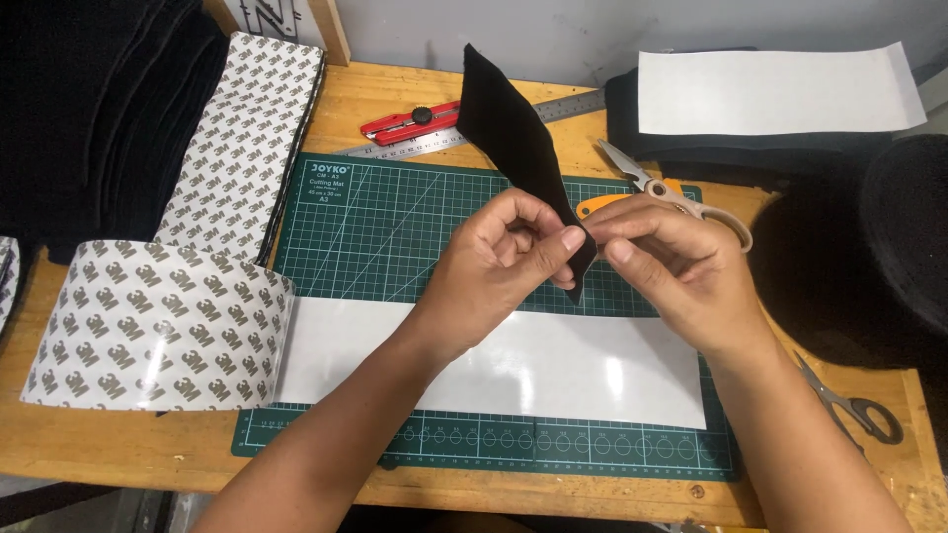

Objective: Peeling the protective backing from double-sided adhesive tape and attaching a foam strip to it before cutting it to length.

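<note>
My left hand (pixel 499 262) and my right hand (pixel 676 271) meet above a green cutting mat (pixel 395 232). Both pinch the lower corner of a black strip of foam-like sheet (pixel 513 138), which stands up and leans toward the back of the table. The thumbs and fingertips press at the strip's edge near its bottom tip. A white sheet of backing paper (pixel 553 370) lies flat on the mat under my hands.
A wide roll of printed adhesive liner (pixel 148 326) lies at the left. A red utility knife (pixel 410 121) and a steel ruler (pixel 568 106) lie behind the mat. Orange-handled snips (pixel 642 183) and grey scissors (pixel 854 405) lie at the right, near black material (pixel 859 247).
</note>
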